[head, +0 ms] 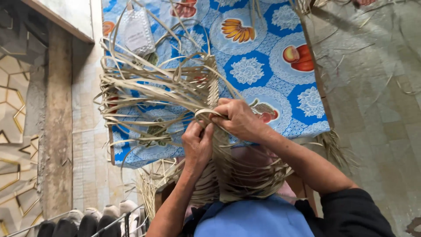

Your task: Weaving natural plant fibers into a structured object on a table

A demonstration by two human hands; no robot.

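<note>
A half-woven piece of pale dried leaf strips (245, 173) rests on my lap, its loose strips (149, 87) fanning out to the upper left over a low table. My left hand (197, 142) pinches strips at the woven edge. My right hand (239, 118) sits just above it, fingers curled over a bent strip (204, 113). The two hands touch each other at the weaving's top edge.
The low table carries a blue and white cloth with fruit prints (263, 57). A clear plastic packet (138, 30) lies at the cloth's far left. Tiled floor with stray strips (377, 87) lies to the right. Several shoes sit on a rack (87, 221) at bottom left.
</note>
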